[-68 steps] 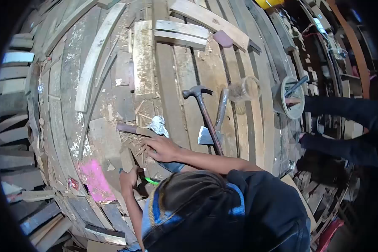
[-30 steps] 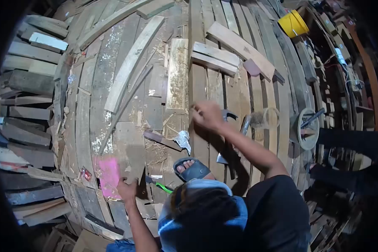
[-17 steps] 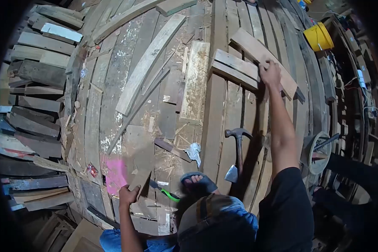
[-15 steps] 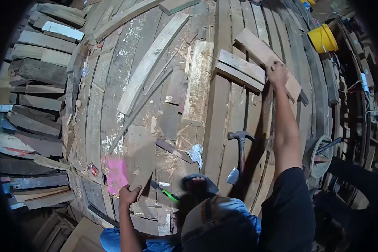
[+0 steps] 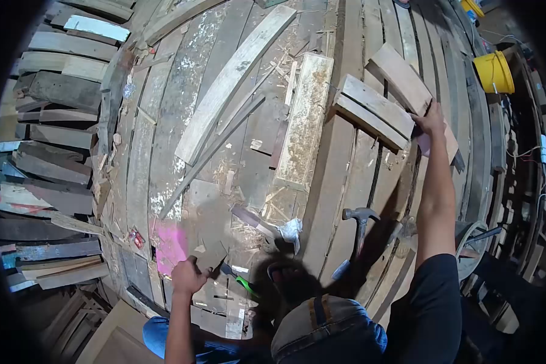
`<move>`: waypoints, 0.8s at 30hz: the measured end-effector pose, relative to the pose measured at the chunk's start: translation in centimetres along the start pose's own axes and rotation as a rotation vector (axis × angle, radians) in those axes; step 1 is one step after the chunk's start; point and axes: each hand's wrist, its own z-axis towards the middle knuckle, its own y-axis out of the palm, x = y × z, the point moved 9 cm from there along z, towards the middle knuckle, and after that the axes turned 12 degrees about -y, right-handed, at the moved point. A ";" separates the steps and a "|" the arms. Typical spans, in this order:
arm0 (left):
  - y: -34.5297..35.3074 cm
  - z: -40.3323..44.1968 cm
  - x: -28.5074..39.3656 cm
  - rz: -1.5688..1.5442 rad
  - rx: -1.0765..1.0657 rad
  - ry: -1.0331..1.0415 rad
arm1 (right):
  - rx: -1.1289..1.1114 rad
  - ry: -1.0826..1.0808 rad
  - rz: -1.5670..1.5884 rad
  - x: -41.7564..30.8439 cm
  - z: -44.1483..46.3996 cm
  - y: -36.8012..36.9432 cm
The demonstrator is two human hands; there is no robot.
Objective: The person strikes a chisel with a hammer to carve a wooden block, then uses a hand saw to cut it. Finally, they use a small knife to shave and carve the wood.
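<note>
My left hand is closed on the near end of a small wooden block, in deep shadow, beside the pink patch. A green-handled tool lies just right of it. My right hand reaches far out over a pale board, its fingers bent together; what they hold is hidden. A purplish piece shows just below that hand. Two short boards lie to its left. Nearer, a claw hammer rests with its head away from me.
A long pale board and a rough plank lie on the slatted wooden floor among shavings. Crumpled foil is near the foot. A yellow bucket and a tool bucket stand right. Wood is stacked left. Another person's dark-clothed legs show right.
My right hand has gone from near my left hand out to the pale board, then slid down along it. My left hand stays at the block. The view has shifted, bringing the yellow bucket in.
</note>
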 end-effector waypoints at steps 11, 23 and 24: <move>-0.7 1.8 -1.2 -0.074 -0.021 -0.074 | -0.245 0.069 -0.112 2.3 1.4 0.6; 0.1 -0.8 -1.3 -0.214 -0.056 -0.138 | 0.018 -0.224 0.291 -7.2 -5.5 -10.8; 0.8 -1.1 -1.6 -0.238 -0.058 -0.162 | -0.011 -0.298 0.311 -9.9 -7.4 -12.2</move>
